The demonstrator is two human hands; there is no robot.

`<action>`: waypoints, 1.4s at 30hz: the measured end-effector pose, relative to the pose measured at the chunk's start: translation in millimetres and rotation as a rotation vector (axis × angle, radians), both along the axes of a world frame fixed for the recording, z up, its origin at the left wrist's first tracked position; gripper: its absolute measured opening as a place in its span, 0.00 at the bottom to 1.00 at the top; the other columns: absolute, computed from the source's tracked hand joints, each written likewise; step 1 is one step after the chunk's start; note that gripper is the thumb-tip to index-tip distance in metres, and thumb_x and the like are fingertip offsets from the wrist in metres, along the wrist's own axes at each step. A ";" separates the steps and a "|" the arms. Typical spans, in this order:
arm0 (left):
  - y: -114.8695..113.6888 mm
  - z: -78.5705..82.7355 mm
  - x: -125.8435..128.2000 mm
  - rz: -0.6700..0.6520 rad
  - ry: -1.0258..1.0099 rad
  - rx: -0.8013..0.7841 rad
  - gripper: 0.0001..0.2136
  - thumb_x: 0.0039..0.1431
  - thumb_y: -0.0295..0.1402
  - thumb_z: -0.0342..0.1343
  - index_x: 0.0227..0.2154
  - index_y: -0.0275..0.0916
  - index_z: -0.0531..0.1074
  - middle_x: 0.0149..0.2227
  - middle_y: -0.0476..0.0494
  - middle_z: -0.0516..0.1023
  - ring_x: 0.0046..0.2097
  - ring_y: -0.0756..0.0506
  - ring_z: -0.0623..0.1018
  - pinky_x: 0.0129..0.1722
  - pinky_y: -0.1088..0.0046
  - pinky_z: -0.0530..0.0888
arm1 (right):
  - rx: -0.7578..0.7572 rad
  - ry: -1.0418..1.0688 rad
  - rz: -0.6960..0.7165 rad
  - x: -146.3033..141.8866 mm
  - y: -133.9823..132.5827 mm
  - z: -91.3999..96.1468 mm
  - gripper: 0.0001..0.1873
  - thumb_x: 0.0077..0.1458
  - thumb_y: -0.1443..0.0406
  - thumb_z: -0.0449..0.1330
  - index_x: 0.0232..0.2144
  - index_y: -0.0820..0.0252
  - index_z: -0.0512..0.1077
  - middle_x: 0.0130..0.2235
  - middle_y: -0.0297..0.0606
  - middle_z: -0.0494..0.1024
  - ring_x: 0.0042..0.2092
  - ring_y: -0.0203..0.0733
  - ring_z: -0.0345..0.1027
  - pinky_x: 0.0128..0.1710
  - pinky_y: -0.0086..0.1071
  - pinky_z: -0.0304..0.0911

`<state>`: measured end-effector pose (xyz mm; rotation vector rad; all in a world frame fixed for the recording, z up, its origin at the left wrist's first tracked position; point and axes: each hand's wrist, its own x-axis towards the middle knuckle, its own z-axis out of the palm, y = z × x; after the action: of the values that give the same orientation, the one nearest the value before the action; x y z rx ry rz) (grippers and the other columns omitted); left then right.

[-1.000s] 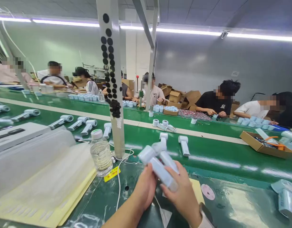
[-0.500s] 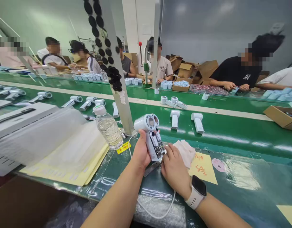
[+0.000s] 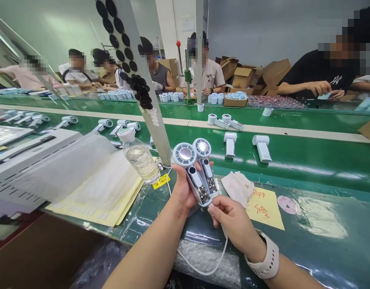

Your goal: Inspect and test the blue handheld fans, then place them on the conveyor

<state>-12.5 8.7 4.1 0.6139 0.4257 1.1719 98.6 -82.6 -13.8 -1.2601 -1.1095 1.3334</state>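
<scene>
My left hand point(image 3: 181, 188) is wrapped round two small white handheld fans point(image 3: 195, 170), held upright side by side with their round heads up and their open handles facing me. My right hand point(image 3: 233, 222) pinches the end of a white cable point(image 3: 213, 263) right at the bottom of the fans' handles. The cable loops down below my wrist. A watch sits on my right wrist. A crumpled white cloth point(image 3: 237, 186) lies just right of the fans on the green bench point(image 3: 323, 249).
A clear bottle point(image 3: 139, 158) stands left of my hands, beside stacked yellow and white sheets point(image 3: 91, 188). A slanted metal post point(image 3: 149, 92) carries black dots. More fans point(image 3: 261, 146) lie on the green conveyor. Several people work across it, with cardboard boxes behind.
The two fans have turned so their round faces point at me, and are held slightly higher. My right hand has dropped from the handles to their bottom end, now pinching the cable.
</scene>
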 end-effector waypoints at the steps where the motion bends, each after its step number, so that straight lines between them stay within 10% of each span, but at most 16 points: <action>1: -1.0 0.1 0.8 -0.003 0.007 0.015 0.31 0.33 0.65 0.64 0.22 0.37 0.71 0.41 0.39 0.81 0.48 0.36 0.79 0.44 0.64 0.76 | -0.002 -0.010 -0.010 -1.2 -1.4 -0.7 0.22 0.50 0.47 0.63 0.21 0.56 0.66 0.17 0.28 0.68 0.22 0.35 0.61 0.24 0.30 0.57; 8: -6.3 -5.3 7.6 0.110 0.068 0.027 0.31 0.32 0.65 0.65 0.22 0.37 0.72 0.40 0.40 0.81 0.45 0.38 0.80 0.42 0.65 0.76 | -0.060 0.033 -0.061 -7.1 -3.1 -13.2 0.27 0.52 0.39 0.56 0.22 0.53 0.60 0.13 0.22 0.58 0.19 0.38 0.60 0.26 0.33 0.60; 17: -6.6 1.4 5.4 0.041 -0.048 -0.045 0.32 0.34 0.66 0.62 0.20 0.37 0.70 0.40 0.40 0.81 0.47 0.37 0.80 0.46 0.63 0.76 | 0.273 -0.227 -0.015 -0.7 -7.1 -2.0 0.19 0.62 0.52 0.53 0.25 0.56 0.65 0.32 0.36 0.73 0.35 0.43 0.65 0.37 0.35 0.60; 31: -12.7 1.6 5.3 0.046 -0.009 0.072 0.32 0.32 0.66 0.63 0.20 0.37 0.72 0.45 0.40 0.80 0.51 0.34 0.78 0.48 0.63 0.76 | -0.037 0.170 -0.140 -7.5 -3.0 -15.9 0.28 0.52 0.39 0.60 0.22 0.55 0.62 0.12 0.24 0.64 0.16 0.35 0.60 0.21 0.29 0.56; 42: -10.4 3.2 1.1 -0.056 -0.087 0.043 0.30 0.34 0.65 0.64 0.20 0.38 0.70 0.43 0.42 0.80 0.45 0.40 0.80 0.44 0.66 0.78 | 0.046 0.050 -0.114 -7.9 -6.5 -8.8 0.28 0.55 0.40 0.58 0.23 0.56 0.66 0.20 0.32 0.72 0.26 0.39 0.65 0.31 0.33 0.60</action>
<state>-11.4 -1.7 7.4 0.6059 0.3083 1.1523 90.7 -89.0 -22.6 -1.2317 -1.0137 1.2408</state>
